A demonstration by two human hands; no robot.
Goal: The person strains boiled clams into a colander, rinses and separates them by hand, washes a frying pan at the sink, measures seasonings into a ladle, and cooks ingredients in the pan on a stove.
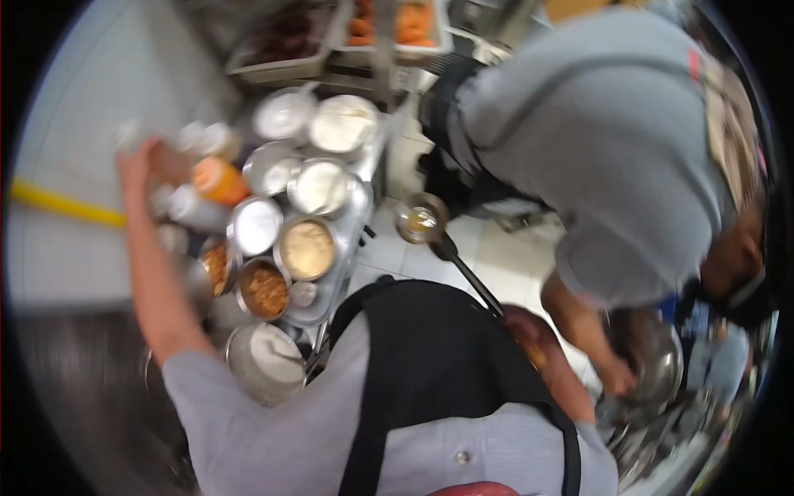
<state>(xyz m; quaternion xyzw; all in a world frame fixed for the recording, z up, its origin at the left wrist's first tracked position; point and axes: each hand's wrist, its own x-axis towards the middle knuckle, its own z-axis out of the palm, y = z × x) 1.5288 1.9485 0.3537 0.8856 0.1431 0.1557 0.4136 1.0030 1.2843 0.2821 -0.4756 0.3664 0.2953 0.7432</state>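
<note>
My right hand (533,331) is wrapped around the handle of a ladle (422,221), whose round metal bowl hangs over the floor with some yellowish liquid in it. My left hand (153,161) reaches out to the far left, beside a group of bottles at the wall. Motion blur smears its fingers, so I cannot make out whether they grip anything. Closest to it are an orange bottle (219,180) and a whitish bottle (196,208). Metal bowls of white powder (321,187), pale yellow powder (308,248) and brown bits (265,289) stand between my arm and body.
A metal tray (351,219) carries the bowls. A larger pot of white powder (266,360) has a utensil in it. Behind stand crates of orange (413,25) and dark produce (281,37). A co-worker (612,157) bends at my right, one hand at a metal bowl (653,355).
</note>
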